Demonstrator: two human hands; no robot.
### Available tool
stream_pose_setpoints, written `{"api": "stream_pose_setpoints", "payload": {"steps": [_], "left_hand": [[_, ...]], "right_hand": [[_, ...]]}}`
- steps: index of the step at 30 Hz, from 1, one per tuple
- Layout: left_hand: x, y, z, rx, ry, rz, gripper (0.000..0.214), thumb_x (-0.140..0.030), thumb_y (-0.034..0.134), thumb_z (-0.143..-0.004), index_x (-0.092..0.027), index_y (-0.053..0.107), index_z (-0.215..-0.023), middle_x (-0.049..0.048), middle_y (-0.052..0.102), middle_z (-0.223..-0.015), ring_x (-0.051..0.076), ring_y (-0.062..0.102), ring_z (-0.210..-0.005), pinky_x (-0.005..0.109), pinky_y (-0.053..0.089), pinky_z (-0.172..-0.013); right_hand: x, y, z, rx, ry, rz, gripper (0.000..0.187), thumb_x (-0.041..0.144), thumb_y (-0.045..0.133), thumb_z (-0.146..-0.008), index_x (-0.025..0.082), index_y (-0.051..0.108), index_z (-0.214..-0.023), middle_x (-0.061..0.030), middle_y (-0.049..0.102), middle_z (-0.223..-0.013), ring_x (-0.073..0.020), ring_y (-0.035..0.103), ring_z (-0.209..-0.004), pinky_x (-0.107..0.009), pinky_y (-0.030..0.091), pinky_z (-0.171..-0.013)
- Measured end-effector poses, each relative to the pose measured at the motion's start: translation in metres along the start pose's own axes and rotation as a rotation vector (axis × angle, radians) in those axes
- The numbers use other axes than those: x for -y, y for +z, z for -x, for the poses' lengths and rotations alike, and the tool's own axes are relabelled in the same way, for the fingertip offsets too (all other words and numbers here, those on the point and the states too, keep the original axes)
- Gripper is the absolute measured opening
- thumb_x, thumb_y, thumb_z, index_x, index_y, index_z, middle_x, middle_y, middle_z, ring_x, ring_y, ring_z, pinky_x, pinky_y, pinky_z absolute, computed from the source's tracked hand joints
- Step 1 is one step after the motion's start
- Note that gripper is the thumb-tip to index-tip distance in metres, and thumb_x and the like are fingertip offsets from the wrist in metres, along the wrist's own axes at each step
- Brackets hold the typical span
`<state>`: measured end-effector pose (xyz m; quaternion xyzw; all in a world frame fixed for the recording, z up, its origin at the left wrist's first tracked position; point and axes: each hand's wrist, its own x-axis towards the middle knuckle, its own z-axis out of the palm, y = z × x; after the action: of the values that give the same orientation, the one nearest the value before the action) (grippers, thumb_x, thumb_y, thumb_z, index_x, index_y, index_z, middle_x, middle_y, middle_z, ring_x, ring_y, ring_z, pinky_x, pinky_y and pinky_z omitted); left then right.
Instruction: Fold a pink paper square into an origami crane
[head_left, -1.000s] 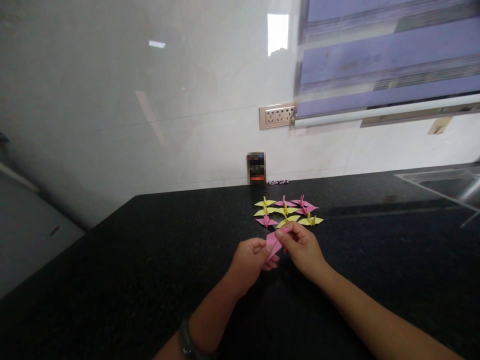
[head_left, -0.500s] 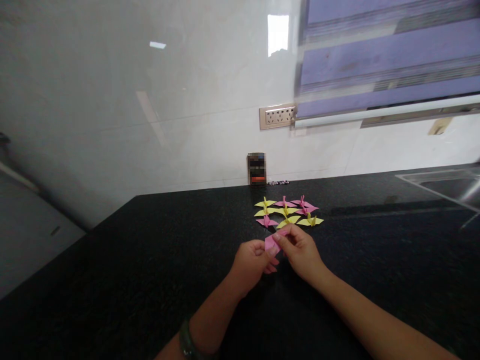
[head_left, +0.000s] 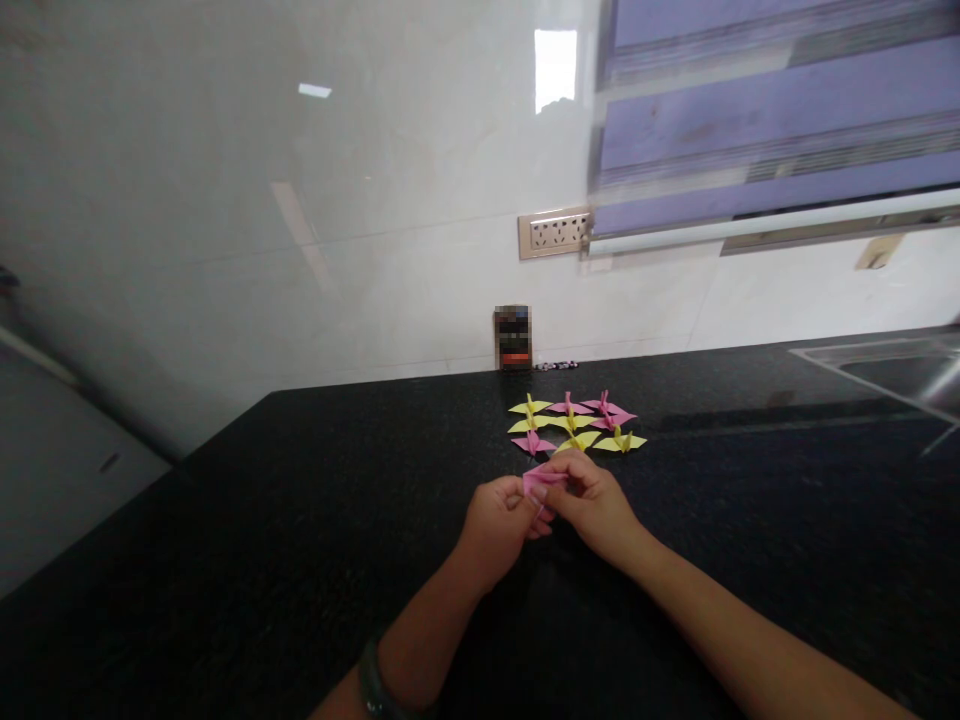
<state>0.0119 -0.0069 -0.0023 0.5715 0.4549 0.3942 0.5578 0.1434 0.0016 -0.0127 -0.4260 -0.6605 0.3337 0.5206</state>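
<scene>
A small piece of folded pink paper (head_left: 534,481) is held between both hands, above the dark counter. My left hand (head_left: 501,520) pinches its near left side, thumb on top. From the right, my right hand (head_left: 592,500) grips the other side, with its thumb pressed on the paper near the left thumb. Fingers cover much of the paper, so its full shape is hidden. Just beyond the hands stand several folded paper cranes in rows, among them a yellow crane (head_left: 619,441) and a pink crane (head_left: 532,442).
The black speckled counter (head_left: 300,520) runs back to a pale tiled wall (head_left: 375,280). Against it stands a small blurred dark box (head_left: 514,338), beside a beaded string (head_left: 557,366). A sink (head_left: 900,365) lies at the right. Above are a socket plate (head_left: 556,233) and purple blind (head_left: 712,130).
My right hand has shifted slightly left, its thumb now closer to my left thumb. The pink paper has moved a little left and shows a narrower, more folded shape.
</scene>
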Motion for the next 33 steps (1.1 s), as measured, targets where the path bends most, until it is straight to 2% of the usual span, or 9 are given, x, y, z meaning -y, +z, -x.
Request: {"api": "stream_pose_setpoints", "payload": {"steps": [5,12,17,20,23,25,28,33], "left_hand": [[0.000,0.002,0.002,0.070,0.030,-0.018,0.022,-0.033,0.051,-0.068,-0.011,0.056,-0.069,0.0041,0.060,-0.063,0.012,0.055,-0.054,0.022,0.043,-0.052],[0.000,0.001,0.004,0.109,0.051,-0.026,0.023,-0.033,0.048,-0.070,-0.012,0.056,-0.070,0.0047,0.061,-0.064,0.013,0.056,-0.054,0.024,0.044,-0.053],[0.000,0.002,0.004,0.122,0.009,-0.033,0.021,-0.031,0.050,-0.069,-0.012,0.056,-0.073,0.0055,0.061,-0.064,0.013,0.057,-0.054,0.025,0.044,-0.052],[0.001,0.001,0.003,0.128,-0.001,-0.015,0.021,-0.030,0.049,-0.069,-0.011,0.057,-0.075,0.0069,0.062,-0.066,0.013,0.057,-0.054,0.024,0.043,-0.052],[0.002,0.000,0.002,0.117,-0.012,0.020,0.021,-0.029,0.049,-0.070,-0.011,0.057,-0.076,0.0074,0.062,-0.065,0.013,0.057,-0.054,0.024,0.043,-0.051],[0.002,-0.001,0.001,0.094,-0.025,0.041,0.021,-0.029,0.050,-0.069,-0.010,0.056,-0.075,0.0073,0.062,-0.064,0.013,0.057,-0.052,0.023,0.042,-0.050],[0.001,0.000,0.002,0.082,-0.032,0.051,0.020,-0.029,0.051,-0.069,-0.010,0.055,-0.074,0.0072,0.062,-0.062,0.012,0.056,-0.050,0.023,0.042,-0.049],[-0.001,0.000,0.003,0.117,-0.018,0.015,0.019,-0.028,0.049,-0.070,-0.010,0.055,-0.073,0.0066,0.061,-0.062,0.011,0.055,-0.050,0.022,0.042,-0.049]], "right_hand": [[-0.001,0.000,0.000,0.049,0.073,-0.099,0.012,0.027,0.054,-0.069,0.016,0.058,-0.071,-0.0015,0.053,-0.071,-0.0116,0.049,-0.061,-0.024,0.041,-0.055],[0.004,0.000,0.000,-0.002,0.119,-0.171,0.014,0.029,0.058,-0.065,0.015,0.058,-0.062,-0.0001,0.054,-0.064,-0.0112,0.049,-0.059,-0.023,0.038,-0.053],[0.000,0.001,0.000,-0.014,0.276,-0.278,0.035,0.043,0.046,-0.072,0.015,0.052,-0.052,0.0028,0.046,-0.045,-0.0080,0.039,-0.041,-0.021,0.030,-0.041],[-0.005,0.001,-0.001,-0.027,0.341,-0.358,0.042,0.047,0.038,-0.075,0.015,0.049,-0.051,0.0029,0.044,-0.043,-0.0079,0.036,-0.038,-0.021,0.028,-0.038],[-0.006,-0.002,-0.003,-0.020,0.303,-0.361,0.038,0.045,0.039,-0.075,0.015,0.050,-0.053,0.0029,0.043,-0.045,-0.0074,0.036,-0.040,-0.020,0.029,-0.039],[-0.003,-0.005,-0.004,0.008,0.242,-0.334,0.027,0.041,0.049,-0.071,0.016,0.055,-0.064,0.0013,0.049,-0.057,-0.0080,0.040,-0.047,-0.020,0.031,-0.042],[-0.001,-0.008,-0.005,-0.033,0.161,-0.256,0.020,0.035,0.057,-0.066,0.016,0.057,-0.062,-0.0005,0.051,-0.069,-0.0095,0.044,-0.057,-0.020,0.035,-0.047],[-0.004,-0.006,-0.004,-0.125,0.186,-0.294,0.029,0.035,0.047,-0.074,0.014,0.053,-0.055,0.0018,0.044,-0.056,-0.0072,0.038,-0.047,-0.020,0.032,-0.046]]}}
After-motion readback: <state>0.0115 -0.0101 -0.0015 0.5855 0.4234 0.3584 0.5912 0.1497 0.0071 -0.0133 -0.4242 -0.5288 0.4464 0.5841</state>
